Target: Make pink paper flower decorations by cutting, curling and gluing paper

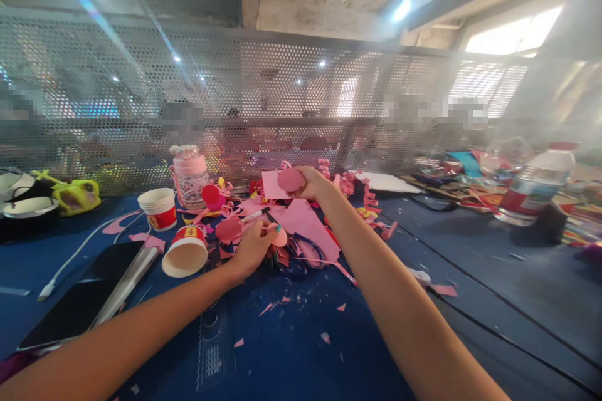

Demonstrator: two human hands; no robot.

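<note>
My right hand (310,183) reaches far forward over the paper pile, fingers closed on a dark pink paper circle (290,180). Behind that circle is a light pink square of paper (269,185). Nearer to me, my left hand (253,247) is closed on a light pink paper circle (279,236) at its fingertips. Beneath and beside it lie scissors with dark blue handles (308,249), partly covered by scraps. A large pink sheet (301,225) spreads between my two arms. Another dark pink circle (228,229) rests left of my left hand.
Two paper cups, one upright (162,218) and one tipped (185,257), stand left, near a pink bottle (190,178) and a phone (70,313). A clear ruler (214,351) lies in front. At right are cables (493,332) and a water bottle (536,185). A perforated screen (291,94) closes the back.
</note>
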